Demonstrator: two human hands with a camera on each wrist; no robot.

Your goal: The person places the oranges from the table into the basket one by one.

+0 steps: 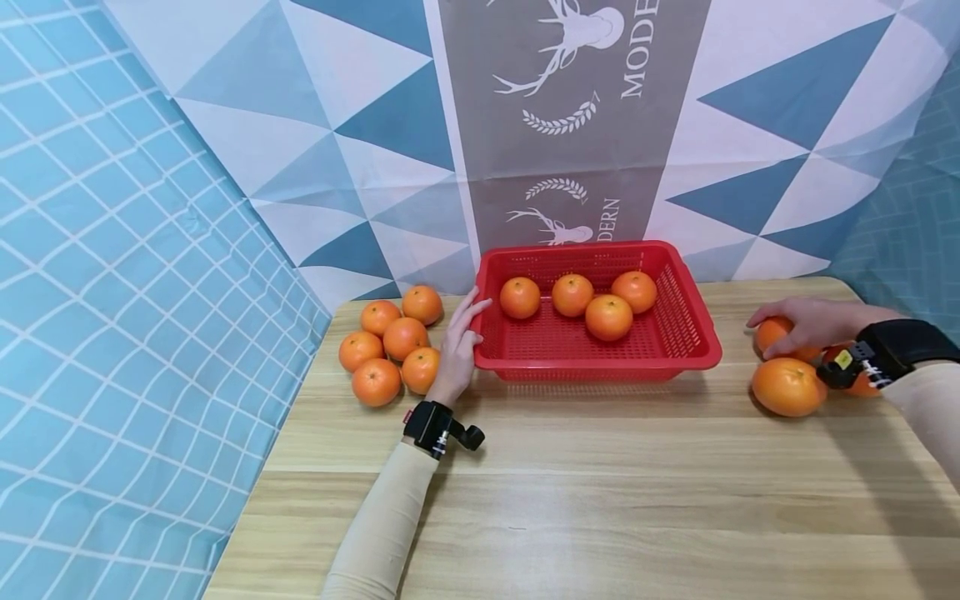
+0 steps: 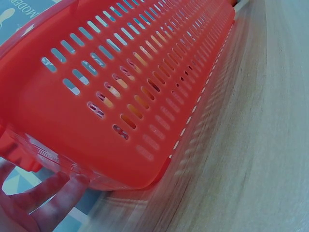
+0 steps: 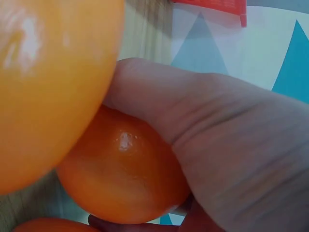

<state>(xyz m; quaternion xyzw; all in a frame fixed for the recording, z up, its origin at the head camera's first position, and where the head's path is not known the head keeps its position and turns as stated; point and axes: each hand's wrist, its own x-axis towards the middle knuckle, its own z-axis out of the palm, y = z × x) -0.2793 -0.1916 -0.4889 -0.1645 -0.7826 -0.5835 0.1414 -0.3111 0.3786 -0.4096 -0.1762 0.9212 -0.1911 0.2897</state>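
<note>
At the left end of a red plastic basket [image 1: 600, 364], my left hand [image 1: 454, 350] rests with spread fingers touching the rim. The left wrist view shows those fingertips against the outside of the basket's end wall [image 2: 72, 166]. Inside the basket lie several oranges [image 1: 609, 317]. My right hand [image 1: 806, 325], far to the right on the table, grips an orange [image 3: 128, 169] with the thumb over one side. Close in front of it sits a larger, oval orange fruit [image 1: 790, 387]. Another orange [image 1: 862, 385] is partly hidden beneath the right wrist.
Several oranges [image 1: 377, 382] are bunched on the wooden table [image 1: 570, 500] just left of my left hand. A patterned cloth backdrop [image 1: 390, 125] rises behind the basket, and blue checked cloth [image 1: 112, 292] hangs along the left side.
</note>
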